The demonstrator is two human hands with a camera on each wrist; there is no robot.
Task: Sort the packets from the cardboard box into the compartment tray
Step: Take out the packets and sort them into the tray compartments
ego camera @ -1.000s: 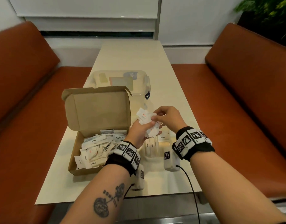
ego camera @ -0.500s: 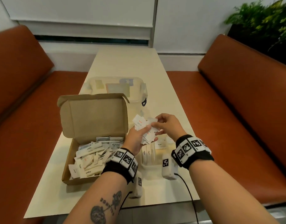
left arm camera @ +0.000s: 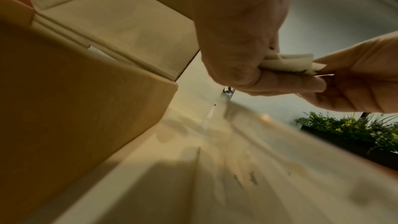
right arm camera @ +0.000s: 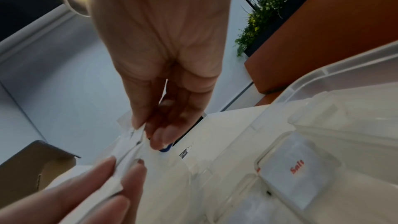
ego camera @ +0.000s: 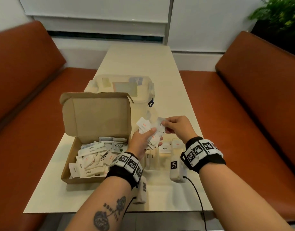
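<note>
My left hand [ego camera: 143, 139] grips a fanned bunch of white packets [ego camera: 147, 130] above the clear compartment tray [ego camera: 150, 165]. My right hand [ego camera: 174, 125] pinches one white packet [ego camera: 160, 122] at the top of that bunch between thumb and fingers. In the right wrist view the fingertips [right arm camera: 159, 137] nip the packet's edge [right arm camera: 133, 135], and a packet marked Salt [right arm camera: 299, 168] lies in a tray compartment. The left wrist view shows folded packets [left arm camera: 293, 62] squeezed in my left hand. The open cardboard box [ego camera: 96, 117] at left holds several more packets [ego camera: 93, 160].
A clear lidded plastic tub [ego camera: 123, 87] stands behind the box. Brown bench seats [ego camera: 243, 114] flank the narrow cream table [ego camera: 140, 60]. A potted plant [ego camera: 280, 15] sits at the far right. A black cable [ego camera: 198, 197] runs off the table's front edge.
Both hands stay together over the tray; the right hand has drawn one packet up and slightly right out of the bunch. The head view has tilted a little.
</note>
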